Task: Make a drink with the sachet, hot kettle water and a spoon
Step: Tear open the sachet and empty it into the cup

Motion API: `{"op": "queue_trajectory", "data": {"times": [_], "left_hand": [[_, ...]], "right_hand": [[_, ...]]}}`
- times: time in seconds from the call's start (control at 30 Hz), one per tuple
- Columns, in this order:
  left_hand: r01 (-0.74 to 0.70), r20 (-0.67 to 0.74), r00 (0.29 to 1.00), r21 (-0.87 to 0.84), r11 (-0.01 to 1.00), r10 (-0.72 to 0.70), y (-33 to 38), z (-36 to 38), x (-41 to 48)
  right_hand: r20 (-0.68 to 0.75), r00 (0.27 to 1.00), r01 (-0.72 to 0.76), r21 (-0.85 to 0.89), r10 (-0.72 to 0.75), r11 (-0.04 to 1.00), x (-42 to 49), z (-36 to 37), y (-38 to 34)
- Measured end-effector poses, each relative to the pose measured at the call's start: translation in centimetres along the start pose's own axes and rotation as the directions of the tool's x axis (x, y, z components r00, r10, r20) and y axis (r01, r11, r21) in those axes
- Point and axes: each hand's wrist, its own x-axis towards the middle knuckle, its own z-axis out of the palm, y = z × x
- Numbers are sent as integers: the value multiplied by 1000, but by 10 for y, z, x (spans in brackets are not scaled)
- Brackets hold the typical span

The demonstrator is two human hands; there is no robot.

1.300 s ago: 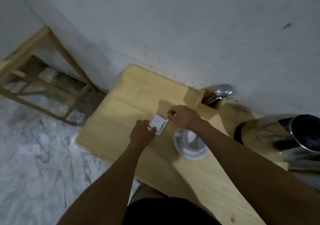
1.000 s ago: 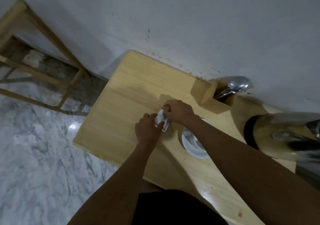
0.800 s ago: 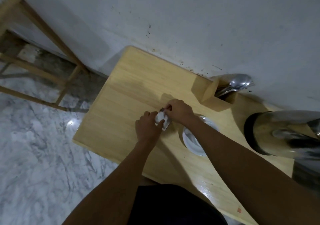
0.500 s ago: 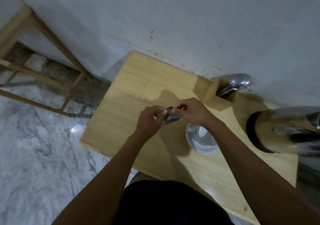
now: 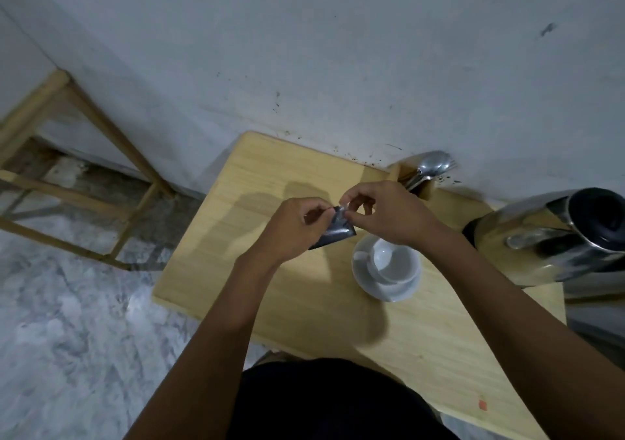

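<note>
Dark sachet (image 5: pixel 336 231) tilted, top upward

1. One sachet (image 5: pixel 333 229), small and dark.
2. Two hands: one left hand (image 5: pixel 293 229) and one right hand (image 5: pixel 389 216).
3. One white cup (image 5: pixel 392 262).
4. One white saucer (image 5: pixel 385 289).
5. One steel kettle (image 5: pixel 554 236).
6. One wooden table (image 5: pixel 243 216).
7. One wooden cutlery holder (image 5: pixel 429 191). At least one spoon (image 5: pixel 431 165) shows in it, and fork tines appear just beside the bowl; the full number of pieces cannot be counted.
8. One wooden frame (image 5: pixel 84 155).
9. One small orange mark (image 5: pixel 482 405).
</note>
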Motion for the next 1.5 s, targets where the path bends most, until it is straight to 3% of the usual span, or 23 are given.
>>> {"op": "queue_trajectory", "data": {"times": [0.3, 0.5, 0.77, 1.0, 1.07, 1.23, 1.33, 1.5], "left_hand": [[-123, -10, 992, 173, 977, 127, 29, -20, -1], [-178, -96, 975, 211, 961, 202, 53, -23, -2], [-175, -176, 969, 1, 985, 172, 69, -22, -3], [56, -127, 986, -362, 931, -109, 73, -7, -1], [112, -100, 980, -421, 900, -169, 72, -5, -1], [84, -11, 995, -369, 926, -94, 71, -8, -3], [42, 20, 999, -308, 950, -37, 71, -12, -1], [-68, -44, 997, -230, 971, 60, 72, -11, 2]], "right_hand": [[-33, 998, 59, -11, -59, 998, -8, -28, -25], [-70, 988, 124, -164, -137, 979, -10, -40, -33], [-186, 897, 313, -375, -401, 873, -14, -42, -33], [-122, 805, 429, -558, -581, 711, -14, -38, -26], [-157, 808, 412, -538, -568, 735, -14, -38, -22], [-247, 889, 300, -323, -386, 897, -21, -48, -23], [-205, 921, 267, -283, -330, 921, -18, -56, -25], [-80, 973, 206, -134, -218, 969, -15, -74, -34]]}}
